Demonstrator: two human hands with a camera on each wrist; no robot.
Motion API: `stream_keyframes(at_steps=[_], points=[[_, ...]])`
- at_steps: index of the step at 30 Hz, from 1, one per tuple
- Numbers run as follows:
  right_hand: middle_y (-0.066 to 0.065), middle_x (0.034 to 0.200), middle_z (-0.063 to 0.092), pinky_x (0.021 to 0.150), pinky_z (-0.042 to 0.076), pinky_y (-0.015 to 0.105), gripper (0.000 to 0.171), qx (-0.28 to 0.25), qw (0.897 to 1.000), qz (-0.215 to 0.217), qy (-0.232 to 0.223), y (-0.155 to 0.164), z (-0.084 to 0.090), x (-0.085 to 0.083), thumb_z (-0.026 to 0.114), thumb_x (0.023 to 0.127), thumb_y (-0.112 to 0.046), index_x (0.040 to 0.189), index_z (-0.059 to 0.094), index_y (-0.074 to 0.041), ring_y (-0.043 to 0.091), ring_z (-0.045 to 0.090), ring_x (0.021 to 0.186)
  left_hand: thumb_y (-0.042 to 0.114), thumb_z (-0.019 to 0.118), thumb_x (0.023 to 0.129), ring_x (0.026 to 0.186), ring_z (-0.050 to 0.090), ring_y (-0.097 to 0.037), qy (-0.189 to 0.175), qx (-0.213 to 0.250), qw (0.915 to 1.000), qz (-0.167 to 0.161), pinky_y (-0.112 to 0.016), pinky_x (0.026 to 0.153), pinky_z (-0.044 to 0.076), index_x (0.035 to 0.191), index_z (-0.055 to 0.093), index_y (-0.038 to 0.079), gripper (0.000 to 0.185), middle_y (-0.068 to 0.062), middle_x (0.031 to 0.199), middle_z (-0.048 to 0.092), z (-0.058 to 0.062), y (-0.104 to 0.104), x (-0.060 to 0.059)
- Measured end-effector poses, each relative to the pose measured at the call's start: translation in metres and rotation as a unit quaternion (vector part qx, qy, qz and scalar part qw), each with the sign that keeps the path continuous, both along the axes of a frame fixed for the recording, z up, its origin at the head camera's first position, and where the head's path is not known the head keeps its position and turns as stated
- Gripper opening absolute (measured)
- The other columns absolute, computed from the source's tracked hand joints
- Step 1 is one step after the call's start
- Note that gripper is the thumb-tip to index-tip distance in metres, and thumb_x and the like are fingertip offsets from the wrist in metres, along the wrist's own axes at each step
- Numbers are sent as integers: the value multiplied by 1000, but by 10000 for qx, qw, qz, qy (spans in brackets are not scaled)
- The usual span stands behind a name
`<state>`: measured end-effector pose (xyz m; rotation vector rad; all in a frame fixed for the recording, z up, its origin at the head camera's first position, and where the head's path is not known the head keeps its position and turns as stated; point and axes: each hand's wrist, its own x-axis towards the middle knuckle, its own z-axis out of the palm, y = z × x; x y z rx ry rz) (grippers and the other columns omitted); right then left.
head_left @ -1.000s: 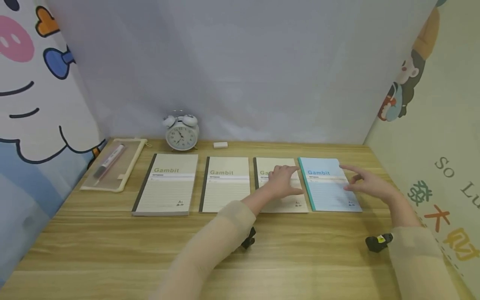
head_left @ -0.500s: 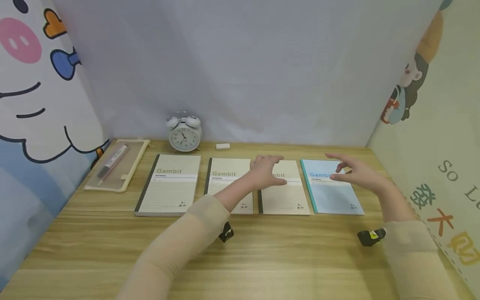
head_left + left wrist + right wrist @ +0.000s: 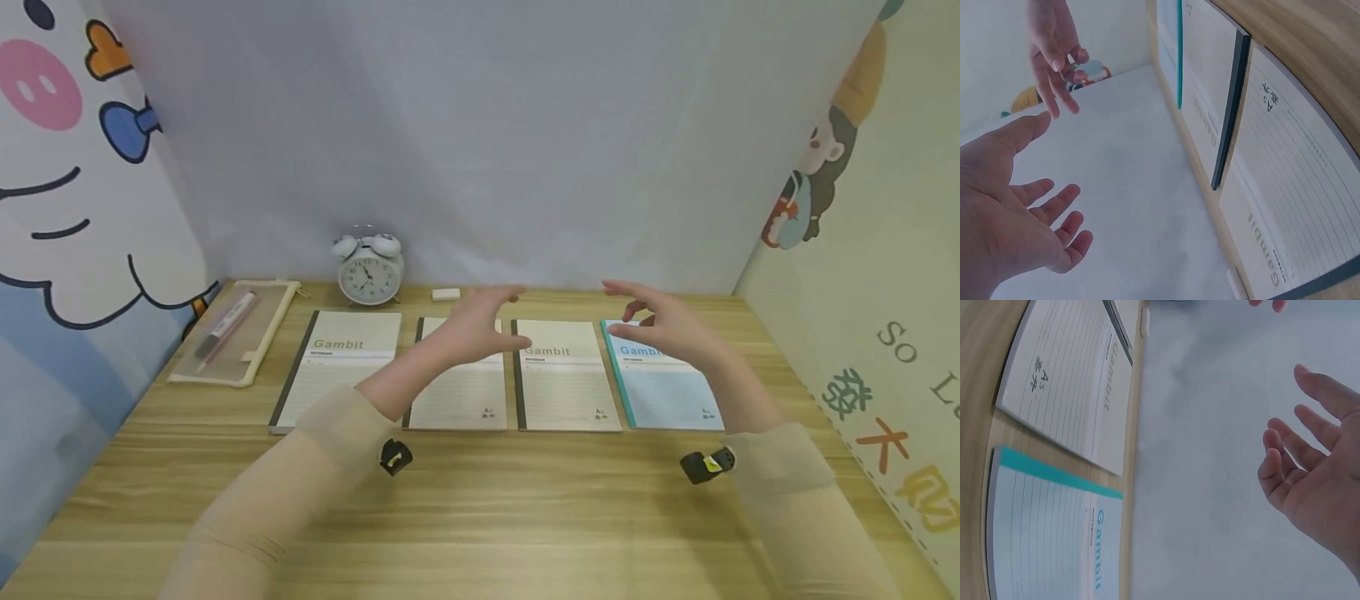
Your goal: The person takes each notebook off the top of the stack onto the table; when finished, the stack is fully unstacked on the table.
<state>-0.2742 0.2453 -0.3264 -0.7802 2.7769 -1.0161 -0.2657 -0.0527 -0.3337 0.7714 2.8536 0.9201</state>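
Observation:
My left hand [image 3: 474,329] hovers over the upper part of a cream notebook [image 3: 459,402], fingers and thumb spread apart with nothing between them. Over the top of the blue notebook [image 3: 667,396] with its teal spine is my right hand [image 3: 663,325], also holding nothing. Between them lies another cream notebook [image 3: 570,387] with a dark spine. A thicker cream notebook [image 3: 352,329] sits furthest left, partly covered by the left forearm. In the left wrist view both palms face each other, well above the notebooks.
A white alarm clock [image 3: 370,275] and a small white eraser [image 3: 446,294] stand at the table's back edge. To their left lies a mesh zip pouch [image 3: 262,333] with pens in it. Printed curtains and a grey cloth surround the wooden table [image 3: 517,517].
Both hands have moved left and up, the left from the third notebook toward the second, the right to the blue notebook's top. The notebooks stay in their row.

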Motion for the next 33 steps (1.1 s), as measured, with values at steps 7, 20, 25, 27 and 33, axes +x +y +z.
stream_keyframes(at_steps=[7,20,25,27,33], points=[[4,141,47,83,44,36,63,-188,9994,113,260,-35,4,-3,66,90,-27,145,38,-19,21,48,107,36,71,83,133,29,-32,582,-365,9976,68,-55,108,22,146,35,17,75,-6,143,44,5,-34,8],[7,146,40,102,40,46,58,-654,9957,538,371,-98,-5,7,64,91,-22,143,41,-11,27,38,132,30,70,86,135,27,-36,625,-95,9967,505,-57,110,18,146,35,10,72,-12,144,42,-7,-114,25],[8,149,36,107,35,43,60,-627,9951,719,272,-124,-9,10,63,92,-23,144,38,-10,24,31,138,27,69,87,133,30,-39,827,46,9936,766,-56,109,21,143,36,3,70,-17,140,44,-24,-143,27],[8,150,35,108,34,43,61,-565,9952,773,218,-134,-11,11,62,92,-24,145,36,-9,24,29,139,26,70,86,130,32,-40,923,100,9917,885,-57,107,21,143,36,2,71,-19,138,46,-31,-153,27],[8,152,31,108,33,46,66,-584,9948,833,74,-160,-17,11,64,91,-27,147,33,-11,25,28,140,27,69,86,128,33,-43,1014,213,9879,1151,-59,106,21,145,32,2,74,-23,137,44,-52,-185,28]])
